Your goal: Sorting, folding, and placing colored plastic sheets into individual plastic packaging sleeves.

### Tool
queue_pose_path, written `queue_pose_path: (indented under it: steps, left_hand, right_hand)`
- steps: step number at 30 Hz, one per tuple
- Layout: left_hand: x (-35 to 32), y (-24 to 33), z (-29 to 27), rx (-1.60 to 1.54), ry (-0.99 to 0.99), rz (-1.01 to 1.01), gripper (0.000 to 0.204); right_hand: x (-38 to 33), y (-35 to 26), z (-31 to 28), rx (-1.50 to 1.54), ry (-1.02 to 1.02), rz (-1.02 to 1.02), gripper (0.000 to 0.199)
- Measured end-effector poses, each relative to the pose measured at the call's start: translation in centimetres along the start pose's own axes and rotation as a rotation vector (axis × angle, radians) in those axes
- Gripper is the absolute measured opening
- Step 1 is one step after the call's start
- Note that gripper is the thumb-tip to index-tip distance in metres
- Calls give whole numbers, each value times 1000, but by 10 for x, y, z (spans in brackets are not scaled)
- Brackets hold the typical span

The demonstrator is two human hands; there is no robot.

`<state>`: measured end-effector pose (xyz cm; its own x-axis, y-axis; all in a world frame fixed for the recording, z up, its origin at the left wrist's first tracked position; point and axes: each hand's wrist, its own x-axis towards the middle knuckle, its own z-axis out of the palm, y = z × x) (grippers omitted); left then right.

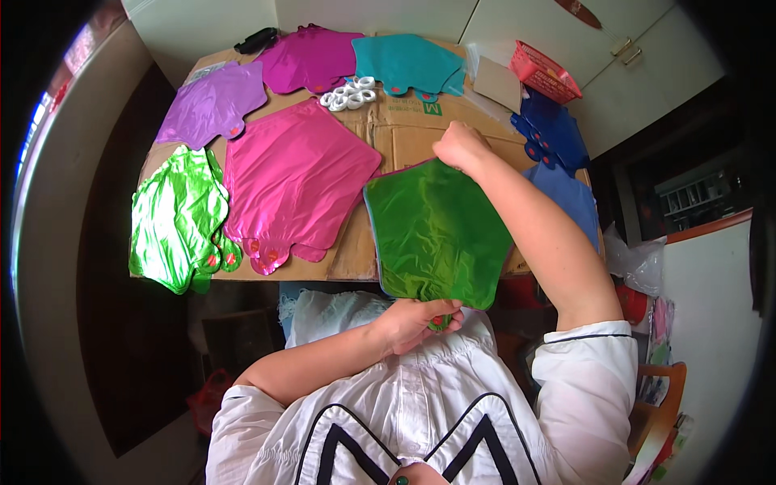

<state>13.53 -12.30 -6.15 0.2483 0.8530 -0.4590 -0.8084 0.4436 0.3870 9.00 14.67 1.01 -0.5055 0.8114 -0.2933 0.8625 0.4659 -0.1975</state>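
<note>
A flat green foil balloon (436, 226), with a thin bluish rim along its left side, lies at the table's near edge and hangs partly over my lap. My left hand (416, 323) pinches its near end, where a small round tab with a red mark pokes out between thumb and fingers. At the far corner, my right hand (462, 147) is closed in a fist; its fingertips are hidden, and the corner runs in under it. A large pink foil balloon (303, 174) lies flat just left of the green one.
Cardboard (412, 133) covers the table. Around its edge lie shiny light-green (179, 214), lilac (212, 101), purple (311, 58), teal (408, 63) and blue (558, 129) foil pieces. White rings (349, 97) are clustered at the back. A red basket (546, 71) stands far right.
</note>
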Motion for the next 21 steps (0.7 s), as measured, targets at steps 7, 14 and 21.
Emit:
queue_pose_path:
  steps: [7,14,21]
  left_hand:
    - [6,1,-5,-98,-25,-49,12]
    - [8,5,-10,-53,-7,-73,12]
    - [-9,17,-17,-251,-213,-131,31]
  right_hand:
    - [14,13,8,329,-18,-89,30]
    - [-2,35,-29,633,-455,-32,20]
    - [8,41,-3,487,-255,-168,21]
